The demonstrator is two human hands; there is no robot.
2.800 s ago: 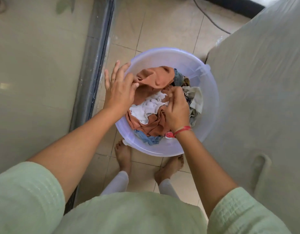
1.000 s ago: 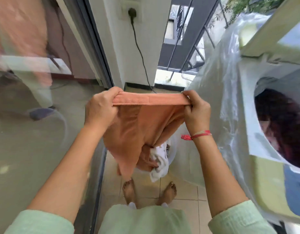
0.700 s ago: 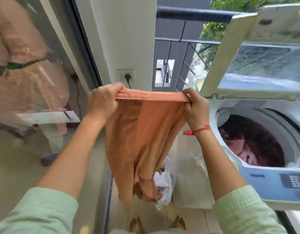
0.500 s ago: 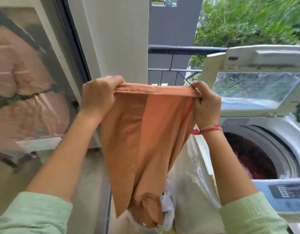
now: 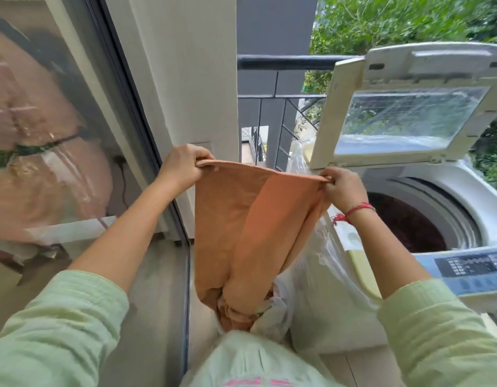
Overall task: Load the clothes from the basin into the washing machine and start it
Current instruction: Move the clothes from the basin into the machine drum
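An orange garment (image 5: 250, 233) hangs stretched between my hands at chest height. My left hand (image 5: 183, 167) grips its top edge on the left and my right hand (image 5: 343, 187) pinches the same edge on the right. A white cloth (image 5: 269, 314) clings to the garment's lower end. The top-loading washing machine (image 5: 471, 191) stands to the right with its lid (image 5: 409, 107) raised. Dark red clothes (image 5: 403, 222) lie in its drum. The basin is out of view.
The machine's blue control panel (image 5: 471, 270) faces me at the right. A clear plastic cover (image 5: 320, 263) drapes the machine's left side. A glass sliding door (image 5: 60, 163) fills the left, a white pillar (image 5: 191, 79) and a dark balcony railing (image 5: 292, 65) stand ahead.
Both hands lifted the orange garment out of the basin to chest height and stretched its top edge. My view rose from the floor to the open machine.
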